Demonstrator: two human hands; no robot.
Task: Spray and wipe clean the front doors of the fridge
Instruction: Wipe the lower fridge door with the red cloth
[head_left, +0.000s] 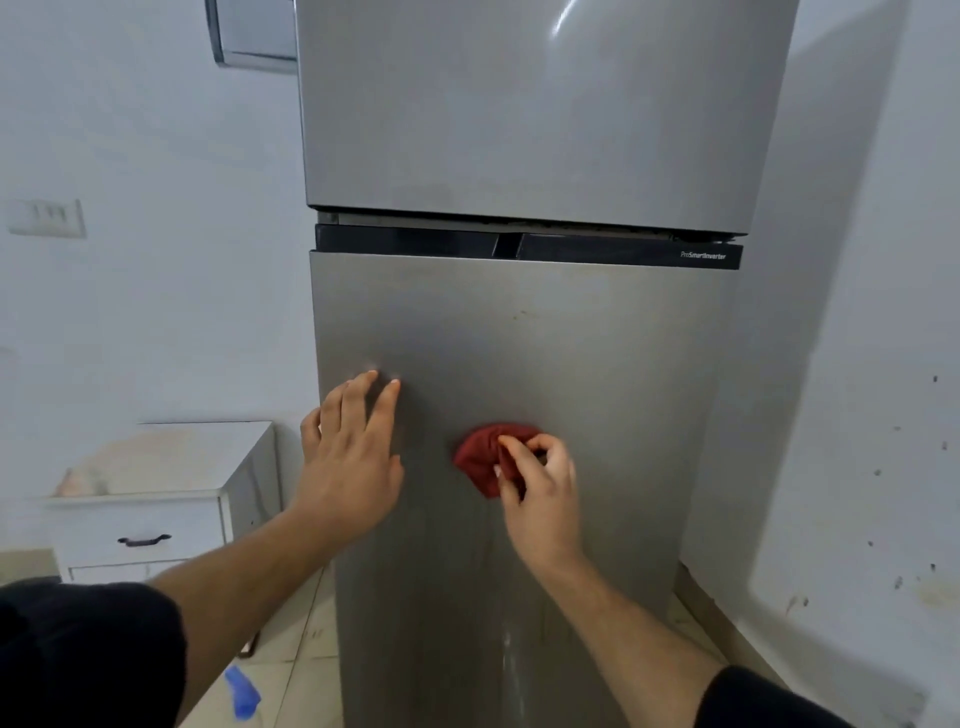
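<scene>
Your left hand (353, 457) lies flat against the fridge's lower door (597, 364), fingers straight and slightly spread, with the fingertips pointing up and the palm on the metal. It holds nothing.

Just to the right of it, at about the same height, your right hand (540, 493) has its fingers curled and pinches a bunched red cloth (480, 457). The cloth is pressed onto the lower door and bulges out past your fingertips on the side toward your left hand. Below your right wrist, a pale streak (511, 660) runs down the door.

Well above both hands, a black strip (415, 240) crosses the top of the lower door, and the upper door (519, 104) sits closed above it.

Outward from your left hand, a white cabinet (156, 467) stands against the wall, with a dark drawer handle (144, 540) on its front. Under your left forearm, a blue spray bottle (241, 693) is on the tiled floor, blurred. A switch plate (47, 218) is on the wall high to the left of that hand.
</scene>
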